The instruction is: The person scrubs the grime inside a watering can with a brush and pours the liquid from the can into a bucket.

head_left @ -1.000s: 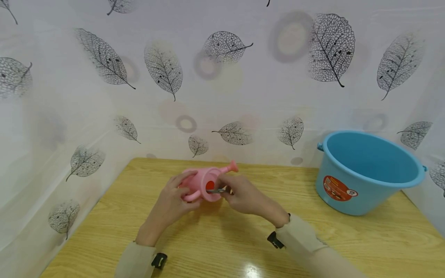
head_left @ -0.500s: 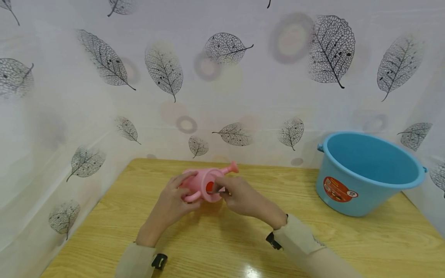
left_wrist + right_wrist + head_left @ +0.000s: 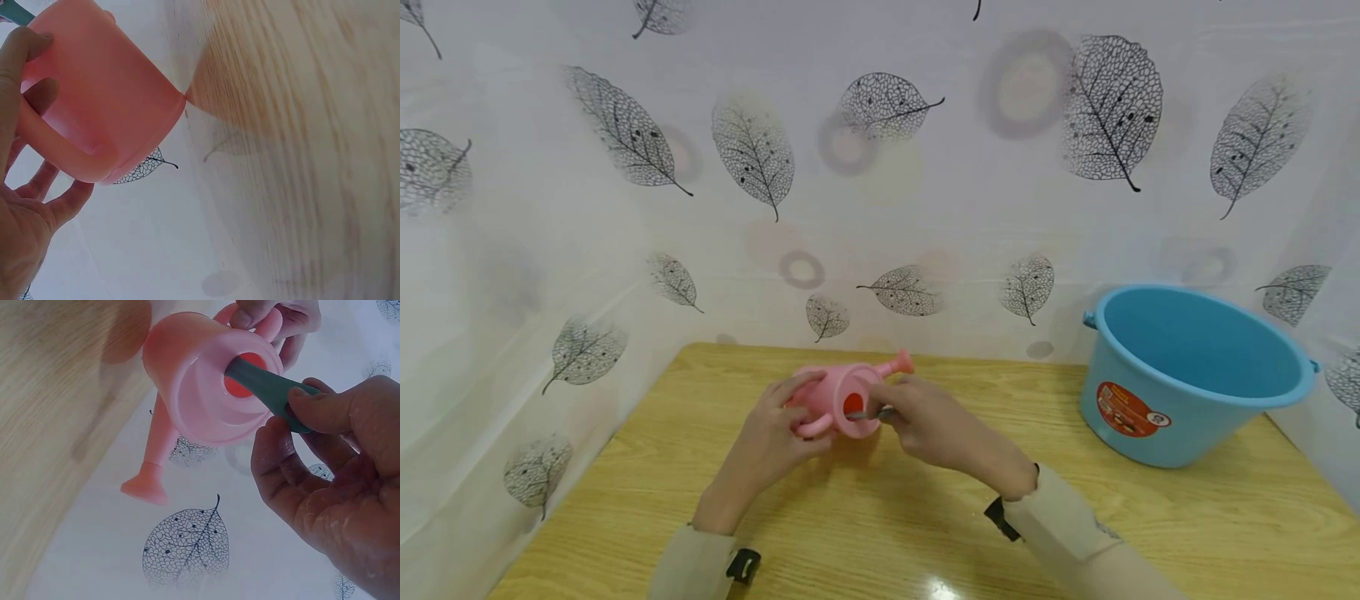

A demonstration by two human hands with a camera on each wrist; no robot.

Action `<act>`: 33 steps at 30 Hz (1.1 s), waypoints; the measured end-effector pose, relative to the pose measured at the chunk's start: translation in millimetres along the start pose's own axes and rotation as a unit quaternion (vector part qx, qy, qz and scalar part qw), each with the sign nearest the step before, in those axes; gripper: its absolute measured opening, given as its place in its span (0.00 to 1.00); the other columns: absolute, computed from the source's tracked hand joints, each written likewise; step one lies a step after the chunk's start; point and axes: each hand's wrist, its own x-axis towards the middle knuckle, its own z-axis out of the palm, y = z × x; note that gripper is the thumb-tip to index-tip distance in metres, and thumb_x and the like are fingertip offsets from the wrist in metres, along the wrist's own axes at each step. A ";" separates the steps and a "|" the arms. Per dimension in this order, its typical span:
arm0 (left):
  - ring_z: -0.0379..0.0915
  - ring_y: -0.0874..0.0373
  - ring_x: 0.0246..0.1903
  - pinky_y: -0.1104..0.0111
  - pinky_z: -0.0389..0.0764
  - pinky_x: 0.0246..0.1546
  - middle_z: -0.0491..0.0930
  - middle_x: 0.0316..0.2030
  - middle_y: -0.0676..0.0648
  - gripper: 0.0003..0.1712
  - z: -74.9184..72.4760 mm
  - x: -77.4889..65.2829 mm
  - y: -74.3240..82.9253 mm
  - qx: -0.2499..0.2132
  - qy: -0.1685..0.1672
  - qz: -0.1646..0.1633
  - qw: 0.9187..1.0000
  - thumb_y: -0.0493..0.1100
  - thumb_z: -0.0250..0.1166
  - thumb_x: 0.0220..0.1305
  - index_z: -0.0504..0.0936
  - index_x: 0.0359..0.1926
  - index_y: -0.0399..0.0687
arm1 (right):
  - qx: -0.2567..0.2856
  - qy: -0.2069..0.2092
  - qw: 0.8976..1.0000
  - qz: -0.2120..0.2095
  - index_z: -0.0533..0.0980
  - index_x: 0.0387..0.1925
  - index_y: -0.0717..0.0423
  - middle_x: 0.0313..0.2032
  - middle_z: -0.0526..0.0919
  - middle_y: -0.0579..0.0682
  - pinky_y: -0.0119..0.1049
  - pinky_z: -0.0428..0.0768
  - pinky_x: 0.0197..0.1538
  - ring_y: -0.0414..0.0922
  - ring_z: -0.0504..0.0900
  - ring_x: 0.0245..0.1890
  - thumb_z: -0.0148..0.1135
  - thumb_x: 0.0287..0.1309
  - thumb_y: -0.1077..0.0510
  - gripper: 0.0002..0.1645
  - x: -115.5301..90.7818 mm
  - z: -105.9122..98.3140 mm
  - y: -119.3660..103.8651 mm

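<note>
A pink toy watering can (image 3: 826, 392) lies tilted on its side near the table's back, its round opening facing the right hand. The left hand (image 3: 765, 442) grips it around the handle and body; the left wrist view shows fingers on both sides of the handle (image 3: 62, 150). In the right wrist view, the right hand (image 3: 340, 475) pinches a tapered dark-green handle-like piece (image 3: 269, 390) between thumb and fingers. Its narrow end goes into the can's opening, where an orange-red inside (image 3: 239, 387) shows. The far end of the piece is hidden inside the can.
A big light-blue bucket (image 3: 1097, 367) with a red label stands at the right of the wood-patterned table (image 3: 850, 533). Behind and at the left hangs a white sheet (image 3: 955, 208) printed with leaves. The can's spout (image 3: 902, 362) points to the back right.
The right hand, with the green piece, has moved slightly in and then back to the right at the opening. The left hand and watering can stay almost still.
</note>
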 end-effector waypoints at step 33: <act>0.75 0.45 0.58 0.51 0.84 0.57 0.78 0.64 0.50 0.20 1.4 0.5 -1.0 -0.008 0.005 0.007 1.000 0.44 0.82 0.43 0.75 0.15 0.51 | 0.201 0.065 0.963 0.169 0.78 0.35 0.60 0.25 0.85 0.55 0.33 0.81 0.19 0.35 0.79 0.18 0.68 0.59 0.68 0.05 -13.6 8.0 19.7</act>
